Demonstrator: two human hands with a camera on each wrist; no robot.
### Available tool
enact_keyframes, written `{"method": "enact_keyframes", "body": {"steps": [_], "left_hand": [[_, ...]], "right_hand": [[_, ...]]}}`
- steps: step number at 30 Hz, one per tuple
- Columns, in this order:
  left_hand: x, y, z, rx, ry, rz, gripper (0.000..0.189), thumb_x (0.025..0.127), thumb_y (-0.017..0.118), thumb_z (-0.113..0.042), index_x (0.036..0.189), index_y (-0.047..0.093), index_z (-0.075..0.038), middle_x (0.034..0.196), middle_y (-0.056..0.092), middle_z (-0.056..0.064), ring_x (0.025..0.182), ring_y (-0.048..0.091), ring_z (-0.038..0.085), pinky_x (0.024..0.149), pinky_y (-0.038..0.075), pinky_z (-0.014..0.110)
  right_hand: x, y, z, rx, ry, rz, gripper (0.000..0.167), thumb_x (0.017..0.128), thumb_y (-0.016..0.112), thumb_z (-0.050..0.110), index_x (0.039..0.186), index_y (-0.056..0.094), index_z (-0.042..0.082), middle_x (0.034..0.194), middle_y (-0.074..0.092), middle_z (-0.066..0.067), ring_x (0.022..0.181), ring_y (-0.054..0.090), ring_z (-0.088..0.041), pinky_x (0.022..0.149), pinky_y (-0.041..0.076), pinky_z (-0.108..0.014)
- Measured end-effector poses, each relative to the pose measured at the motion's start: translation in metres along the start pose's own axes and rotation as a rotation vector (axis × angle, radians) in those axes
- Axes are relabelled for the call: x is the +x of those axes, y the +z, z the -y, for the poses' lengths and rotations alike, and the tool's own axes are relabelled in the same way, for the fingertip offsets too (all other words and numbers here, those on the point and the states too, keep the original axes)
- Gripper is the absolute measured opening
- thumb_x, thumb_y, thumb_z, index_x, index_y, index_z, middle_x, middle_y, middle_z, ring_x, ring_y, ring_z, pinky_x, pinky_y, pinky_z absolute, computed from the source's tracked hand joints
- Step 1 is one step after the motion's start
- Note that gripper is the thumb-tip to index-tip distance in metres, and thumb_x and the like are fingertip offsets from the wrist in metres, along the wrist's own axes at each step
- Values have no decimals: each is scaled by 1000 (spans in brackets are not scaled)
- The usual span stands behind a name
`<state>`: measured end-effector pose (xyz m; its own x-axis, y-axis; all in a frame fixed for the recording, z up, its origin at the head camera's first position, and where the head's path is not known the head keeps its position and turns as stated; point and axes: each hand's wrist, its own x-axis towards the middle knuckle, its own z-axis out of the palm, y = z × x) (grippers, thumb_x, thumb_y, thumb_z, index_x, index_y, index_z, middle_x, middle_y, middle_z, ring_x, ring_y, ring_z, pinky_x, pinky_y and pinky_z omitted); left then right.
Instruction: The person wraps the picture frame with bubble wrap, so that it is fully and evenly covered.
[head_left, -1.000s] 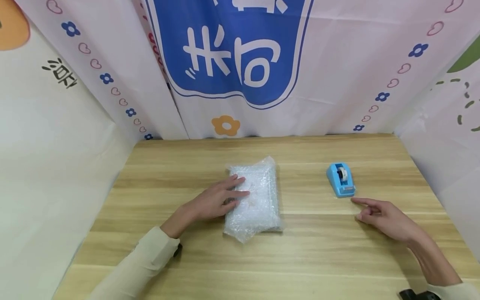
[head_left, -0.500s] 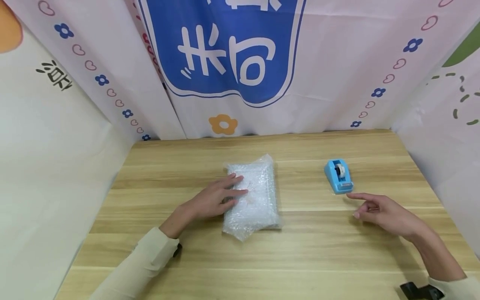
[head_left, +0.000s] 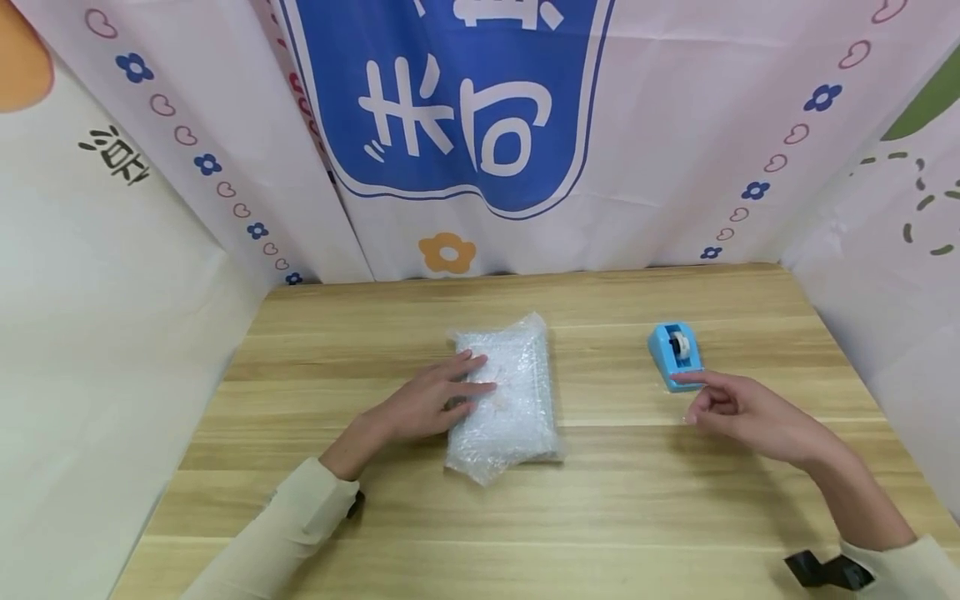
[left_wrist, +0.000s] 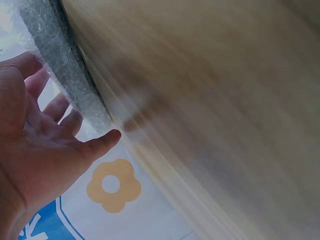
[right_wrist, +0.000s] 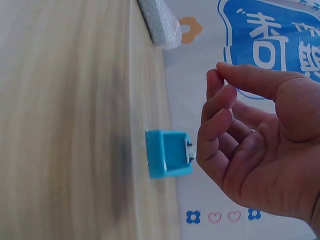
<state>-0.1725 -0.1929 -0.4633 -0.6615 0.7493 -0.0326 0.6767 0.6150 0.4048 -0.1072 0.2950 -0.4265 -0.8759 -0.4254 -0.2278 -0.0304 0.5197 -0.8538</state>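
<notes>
A flat parcel in bubble wrap [head_left: 517, 417] lies on the table. My left hand [head_left: 423, 404] rests on its left side with spread fingers; in the left wrist view, the left hand [left_wrist: 45, 135] has its thumb off to the side of the wrapped edge. A blue tape dispenser [head_left: 663, 350] with a white roll of tape [head_left: 681, 344] stands to the right. My right hand [head_left: 757, 421] is over its front end, index finger extended, the others curled. The right wrist view has the right hand [right_wrist: 260, 135] apart from the dispenser [right_wrist: 167, 154], thumb near the index finger, nothing visibly held.
The wooden table [head_left: 600, 517] reaches back to a printed cloth [head_left: 660, 150] with a blue sign. Pale sheets stand along the left [head_left: 135, 333] and right sides. Dark wrist straps show at both sleeves.
My right hand has moved left and forward, so its index finger now overlaps the front of the tape dispenser. The left hand stays on the parcel. The head view shifts slightly.
</notes>
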Motion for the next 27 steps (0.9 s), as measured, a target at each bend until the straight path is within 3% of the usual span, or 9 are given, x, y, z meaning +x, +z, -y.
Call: {"method": "enact_keyframes", "body": {"steps": [6, 13, 27], "left_hand": [[-2, 0, 0, -6, 5, -8, 42, 111, 59, -26, 153, 62, -20, 174, 37, 14, 166, 25, 37, 132, 28, 60], [-2, 0, 0, -10, 3, -7, 42, 112, 58, -27, 153, 62, -21, 174, 37, 13, 166, 24, 37, 132, 28, 59], [0, -1, 3, -39, -2, 5, 40, 111, 60, -25, 151, 64, -18, 173, 39, 14, 166, 25, 37, 133, 28, 58]], "right_hand": [[21, 7, 24, 2, -45, 67, 56, 109, 64, 16, 160, 46, 2, 106, 67, -16, 84, 64, -18, 67, 53, -28], [48, 22, 47, -49, -158, 109, 50, 107, 67, 17, 154, 54, 5, 103, 68, -7, 88, 65, -14, 73, 55, -24], [109, 63, 69, -44, -323, 274, 61, 101, 75, 14, 156, 51, 4, 102, 71, -3, 91, 68, -16, 83, 59, -27]]}}
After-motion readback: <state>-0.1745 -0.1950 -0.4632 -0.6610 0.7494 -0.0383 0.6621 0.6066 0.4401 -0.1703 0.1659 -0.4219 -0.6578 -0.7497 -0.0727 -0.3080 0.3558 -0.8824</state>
